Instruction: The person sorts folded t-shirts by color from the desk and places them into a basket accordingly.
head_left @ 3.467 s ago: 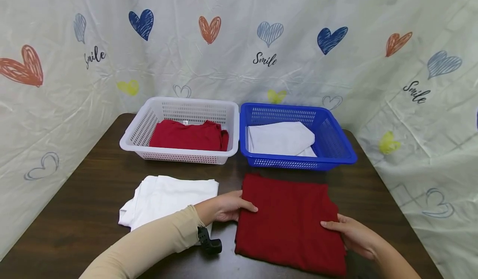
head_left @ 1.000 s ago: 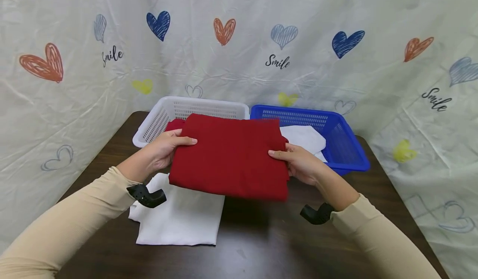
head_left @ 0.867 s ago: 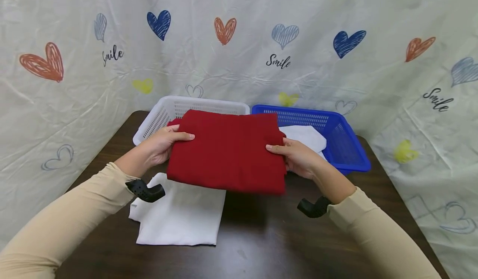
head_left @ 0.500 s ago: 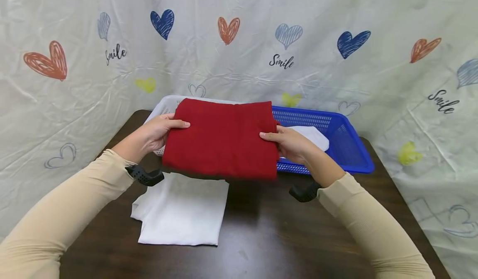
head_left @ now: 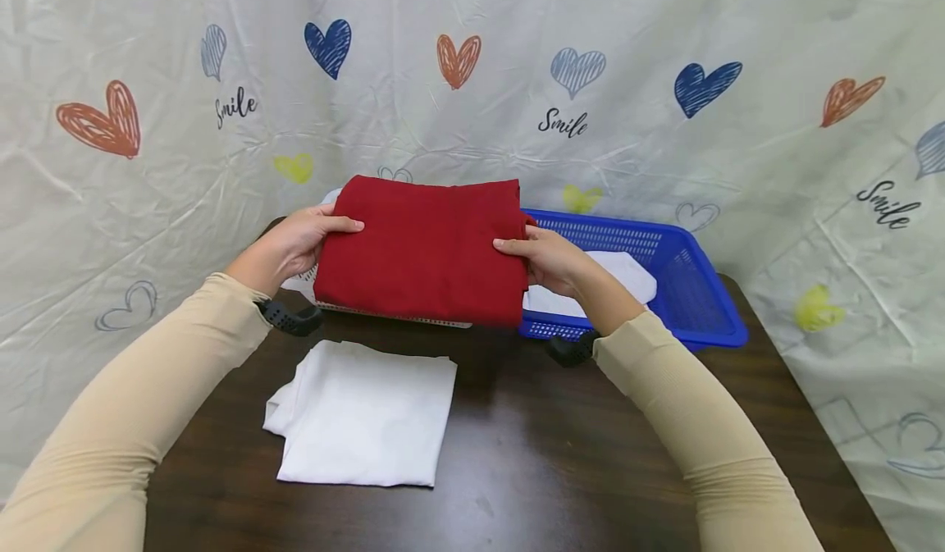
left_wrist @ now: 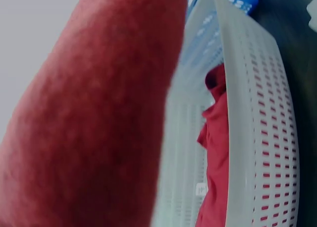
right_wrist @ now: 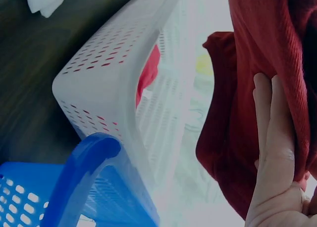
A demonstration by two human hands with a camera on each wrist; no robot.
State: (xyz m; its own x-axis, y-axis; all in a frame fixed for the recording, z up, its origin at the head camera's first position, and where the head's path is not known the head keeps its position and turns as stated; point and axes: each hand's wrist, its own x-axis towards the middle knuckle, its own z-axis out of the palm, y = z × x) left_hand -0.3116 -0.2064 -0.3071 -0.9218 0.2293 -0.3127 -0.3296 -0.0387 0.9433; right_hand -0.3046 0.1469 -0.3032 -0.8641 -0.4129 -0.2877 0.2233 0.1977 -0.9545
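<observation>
A folded red shirt (head_left: 421, 253) hangs in the air over the white basket (head_left: 303, 283), hiding most of it in the head view. My left hand (head_left: 294, 240) grips its left edge, thumb on top. At the right edge my right hand (head_left: 559, 263) holds it the same way; in the right wrist view that hand's fingers (right_wrist: 277, 138) lie beneath the cloth. The left wrist view is largely filled by the blurred red shirt (left_wrist: 99, 113), my left hand hidden there. Inside the white basket (left_wrist: 257, 118) lies another red shirt (left_wrist: 218, 153) with a small white label.
To the right of the white basket stands a blue basket (head_left: 694, 298) containing folded white cloth (head_left: 627, 277). A folded white shirt (head_left: 369, 421) lies on the dark table (head_left: 576, 462), in front of the white basket. A curtain printed with hearts (head_left: 458, 142) hangs behind.
Both hands took the red shirt by its edges, lifted it off the table and carried it forward and left to above the white basket. The white shirt stayed on the table.
</observation>
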